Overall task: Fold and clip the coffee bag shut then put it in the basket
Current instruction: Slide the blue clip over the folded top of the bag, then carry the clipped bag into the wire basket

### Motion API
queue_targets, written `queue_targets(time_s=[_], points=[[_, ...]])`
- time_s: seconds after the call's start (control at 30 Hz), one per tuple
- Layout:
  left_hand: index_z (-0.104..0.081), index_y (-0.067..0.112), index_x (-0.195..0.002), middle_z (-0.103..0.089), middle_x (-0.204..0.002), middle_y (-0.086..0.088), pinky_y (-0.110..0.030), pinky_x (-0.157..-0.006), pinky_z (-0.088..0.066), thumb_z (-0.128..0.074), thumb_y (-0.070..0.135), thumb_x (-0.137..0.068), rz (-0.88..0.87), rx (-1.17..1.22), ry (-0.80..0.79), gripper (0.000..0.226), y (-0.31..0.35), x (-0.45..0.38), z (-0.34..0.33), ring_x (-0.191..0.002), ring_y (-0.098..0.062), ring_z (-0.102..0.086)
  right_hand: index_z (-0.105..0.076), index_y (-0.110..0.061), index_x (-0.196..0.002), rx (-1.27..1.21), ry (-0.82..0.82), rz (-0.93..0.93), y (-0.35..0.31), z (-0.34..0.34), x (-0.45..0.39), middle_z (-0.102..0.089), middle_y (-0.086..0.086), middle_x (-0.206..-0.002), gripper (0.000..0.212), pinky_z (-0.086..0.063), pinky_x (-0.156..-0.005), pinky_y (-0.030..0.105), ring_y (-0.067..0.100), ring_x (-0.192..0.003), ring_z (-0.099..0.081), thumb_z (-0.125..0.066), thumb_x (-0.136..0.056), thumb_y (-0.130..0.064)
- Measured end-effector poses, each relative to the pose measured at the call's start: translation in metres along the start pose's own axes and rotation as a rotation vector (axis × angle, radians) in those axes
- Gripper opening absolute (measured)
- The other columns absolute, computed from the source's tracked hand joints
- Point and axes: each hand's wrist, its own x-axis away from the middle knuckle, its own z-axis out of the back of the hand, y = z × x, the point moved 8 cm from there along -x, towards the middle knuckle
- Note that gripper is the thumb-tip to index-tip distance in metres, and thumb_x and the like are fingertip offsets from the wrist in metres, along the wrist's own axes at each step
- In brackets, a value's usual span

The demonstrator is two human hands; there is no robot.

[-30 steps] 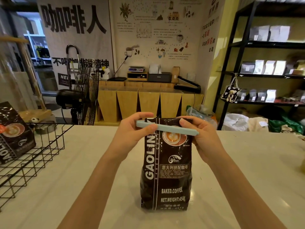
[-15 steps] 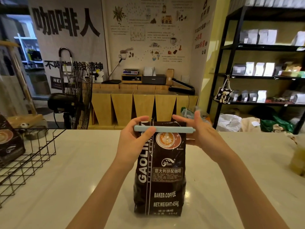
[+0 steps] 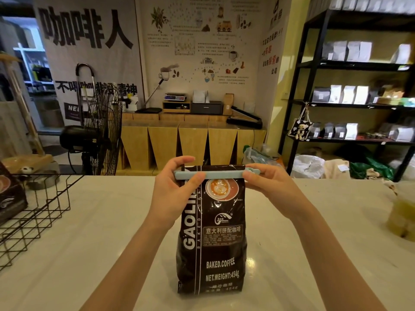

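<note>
White counter (image 3: 89,232), frame centre: coffee bag (image 3: 213,232) upright, left hand (image 3: 173,189) and right hand (image 3: 269,187) both pinching the pale-blue clip (image 3: 215,175) across its top.

Count: 2 coffee bags, one upright (image 3: 212,232) mid-tabletop (image 3: 89,232), one (image 3: 11,196) in the wire basket. 1 wire basket (image 3: 42,212), left of the upright bag. 1 clip (image 3: 213,175) across that bag's top. 2 hands: left hand (image 3: 173,194), right hand (image 3: 269,187). 1 fan (image 3: 98,133) beyond the basket.

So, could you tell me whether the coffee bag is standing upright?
Upright: the coffee bag stands on its base on the counter, its print reading level.
</note>
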Motion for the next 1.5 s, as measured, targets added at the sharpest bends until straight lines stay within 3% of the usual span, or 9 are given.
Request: queue_targets(time_s=[0.17, 0.33, 0.43, 0.5, 0.6, 0.83, 1.23, 1.4, 1.5], points=[[-0.062, 0.033, -0.095, -0.066, -0.087, -0.001, -0.021, -0.058, -0.057, -0.065, 0.014, -0.076, 0.028, -0.137, -0.133, 0.026, 0.009, -0.001, 0.001, -0.077, -0.017, -0.068, -0.069, -0.016, -0.095, -0.018, 0.046, 0.015, 0.002, 0.000, -0.001, -0.073, 0.001, -0.085, 0.032, -0.052, -0.087, 0.031, 0.017, -0.093, -0.067, -0.066, -0.067, -0.033], [-0.054, 0.020, -0.122, -0.052, -0.129, 0.004, -0.033, -0.104, -0.033, -0.056, 0.027, -0.084, -0.479, -0.927, -0.040, 0.039, 0.058, 0.011, -0.020, -0.123, -0.013, -0.043, -0.068, -0.023, -0.089, -0.017, 0.063, 0.022, 0.001, 0.002, 0.000, -0.073, -0.008, -0.075, 0.020, -0.051, -0.076, 0.021, 0.009, -0.086, -0.068, -0.066, -0.070, -0.028], [-0.045, 0.023, -0.130, -0.045, -0.139, 0.004, -0.032, -0.111, -0.017, -0.039, 0.036, -0.091, -0.521, -1.129, -0.206, 0.041, 0.058, 0.017, -0.065, -0.132, -0.013, -0.034, -0.069, -0.025, -0.084, -0.007, 0.029, 0.067, -0.006, 0.000, 0.001, -0.073, -0.011, -0.071, 0.013, -0.052, -0.071, 0.016, 0.003, -0.078, -0.068, -0.063, -0.078, -0.014], [-0.043, 0.023, -0.129, -0.052, -0.132, 0.003, -0.031, -0.106, -0.028, -0.035, 0.039, -0.093, -0.445, -1.255, -0.315, 0.040, 0.048, 0.009, -0.083, -0.121, -0.013, -0.045, -0.071, -0.026, -0.082, -0.002, 0.006, 0.096, -0.011, -0.001, 0.003, -0.074, -0.010, -0.072, 0.016, -0.052, -0.071, 0.015, 0.004, -0.077, -0.068, -0.063, -0.079, -0.013], [-0.053, 0.022, -0.118, -0.064, -0.109, 0.001, -0.031, -0.086, -0.047, -0.042, 0.041, -0.090, -0.352, -1.216, -0.401, 0.036, 0.045, -0.004, -0.085, -0.097, -0.014, -0.058, -0.072, -0.023, -0.088, 0.011, -0.028, 0.106, -0.014, -0.003, 0.004, -0.074, -0.008, -0.079, 0.015, -0.053, -0.075, 0.017, 0.009, -0.084, -0.068, -0.063, -0.075, -0.023], [-0.061, 0.027, -0.111, -0.069, -0.100, 0.006, -0.035, -0.081, -0.050, -0.056, 0.034, -0.084, -0.349, -1.042, -0.361, 0.028, 0.047, -0.003, -0.076, -0.089, -0.010, -0.059, -0.067, -0.024, -0.101, 0.202, -0.130, 0.109, -0.019, -0.004, 0.011, -0.065, -0.005, -0.093, 0.024, -0.048, -0.082, 0.018, 0.009, -0.095, -0.059, -0.053, -0.083, -0.032], [-0.060, 0.025, -0.115, -0.069, -0.105, 0.004, -0.028, -0.084, -0.041, -0.054, 0.034, -0.086, -0.451, -1.072, -0.230, 0.031, 0.051, 0.001, -0.078, -0.096, -0.011, -0.059, -0.064, -0.014, -0.110, 0.418, 0.147, 0.275, -0.015, 0.000, 0.014, -0.065, 0.001, -0.101, 0.025, -0.046, -0.085, 0.023, 0.012, -0.100, -0.057, -0.053, -0.088, -0.022], [-0.045, 0.022, -0.130, -0.055, -0.132, -0.002, -0.041, -0.106, -0.027, -0.055, 0.058, -0.072, -0.557, -1.167, -0.040, 0.069, 0.048, 0.006, -0.057, -0.122, -0.019, -0.049, -0.064, -0.023, -0.100, 0.098, 0.022, 0.118, -0.006, -0.008, 0.012, -0.066, -0.002, -0.092, 0.018, -0.049, -0.079, 0.015, 0.000, -0.088, -0.061, -0.049, -0.091, -0.020], [-0.024, 0.024, -0.140, -0.031, -0.149, -0.003, -0.043, -0.108, -0.028, -0.063, 0.066, -0.055, -0.210, -0.813, 0.106, 0.103, 0.030, 0.010, -0.018, -0.134, -0.019, -0.031, -0.063, -0.018, -0.105, -0.018, 0.060, 0.029, 0.006, -0.010, 0.012, -0.068, 0.008, -0.103, 0.021, -0.050, -0.091, 0.023, 0.013, -0.102, -0.062, -0.048, -0.091, -0.022]])
